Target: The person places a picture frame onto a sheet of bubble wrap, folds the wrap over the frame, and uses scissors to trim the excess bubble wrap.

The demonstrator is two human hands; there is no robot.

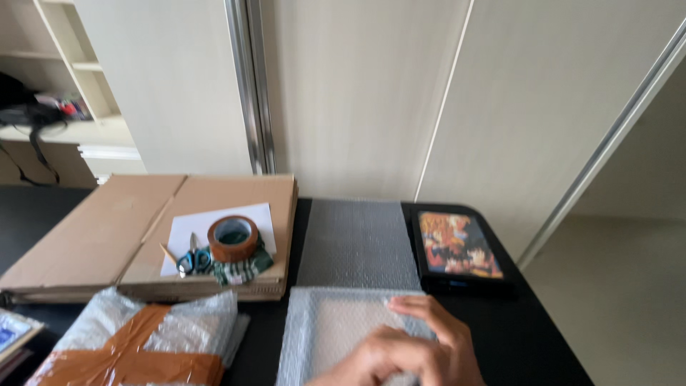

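Hands pressing bubble wrap on black table.
Hands (400, 354) (overlapping, which is which unclear) lie flat on the folded bubble wrap (336, 322), gripping nothing; framed picture (457, 246) at 1 o'clock. Fold may spring open if pressure lifts.

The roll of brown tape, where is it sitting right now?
In the head view, the roll of brown tape sits left of centre on a white sheet of paper atop flattened cardboard, beside blue-handled scissors.
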